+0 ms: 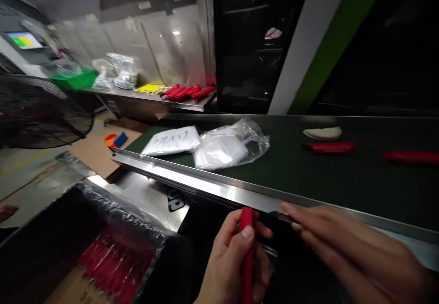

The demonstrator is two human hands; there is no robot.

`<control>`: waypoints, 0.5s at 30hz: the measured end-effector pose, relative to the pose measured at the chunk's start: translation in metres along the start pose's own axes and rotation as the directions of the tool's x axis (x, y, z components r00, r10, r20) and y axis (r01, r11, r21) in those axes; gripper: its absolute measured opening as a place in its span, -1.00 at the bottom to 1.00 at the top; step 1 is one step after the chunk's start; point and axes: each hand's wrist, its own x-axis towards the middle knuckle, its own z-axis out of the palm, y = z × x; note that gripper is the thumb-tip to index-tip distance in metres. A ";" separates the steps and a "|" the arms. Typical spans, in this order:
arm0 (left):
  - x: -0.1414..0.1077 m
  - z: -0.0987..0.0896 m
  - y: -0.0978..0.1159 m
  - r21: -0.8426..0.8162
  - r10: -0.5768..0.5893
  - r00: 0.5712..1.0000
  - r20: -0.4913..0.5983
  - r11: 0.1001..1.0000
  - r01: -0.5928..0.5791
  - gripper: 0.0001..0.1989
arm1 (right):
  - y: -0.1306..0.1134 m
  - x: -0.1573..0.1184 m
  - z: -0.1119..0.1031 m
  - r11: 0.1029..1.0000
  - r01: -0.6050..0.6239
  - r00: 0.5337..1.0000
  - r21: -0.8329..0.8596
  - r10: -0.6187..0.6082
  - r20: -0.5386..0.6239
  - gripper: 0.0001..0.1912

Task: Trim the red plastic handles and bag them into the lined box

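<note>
L hand near centre, fingers clenched round a red handle, held upright just below the conveyor's steel edge. R hand beside it, fingers released, stretched flat twd a dark blurred piece by the handle top. Near left: lined box of red handles. Far on belt: plastic bags.

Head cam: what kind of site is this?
Likely a factory packing line. A green conveyor belt carries red handles and plastic bags; a lined carton holds more red pieces. The left hand grips one red handle; the right hand reaches beside it.
</note>
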 end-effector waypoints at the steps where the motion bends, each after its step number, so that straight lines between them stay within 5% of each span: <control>1: -0.003 0.004 0.001 0.032 -0.029 0.999 0.013 0.999 0.029 -0.69 | -0.005 -0.001 0.002 0.999 -0.014 0.999 0.028 0.013 0.032 -0.55; 6: -0.011 0.013 0.003 0.076 -0.105 0.994 -0.002 0.992 0.105 -0.64 | -0.022 -0.002 0.010 0.991 -0.103 0.994 0.091 0.107 -0.036 -0.63; 15: -0.013 0.010 -0.001 0.007 -0.143 0.989 -0.044 0.990 0.143 -0.62 | -0.022 -0.008 0.017 0.998 -0.031 0.999 -0.049 0.033 0.030 -0.45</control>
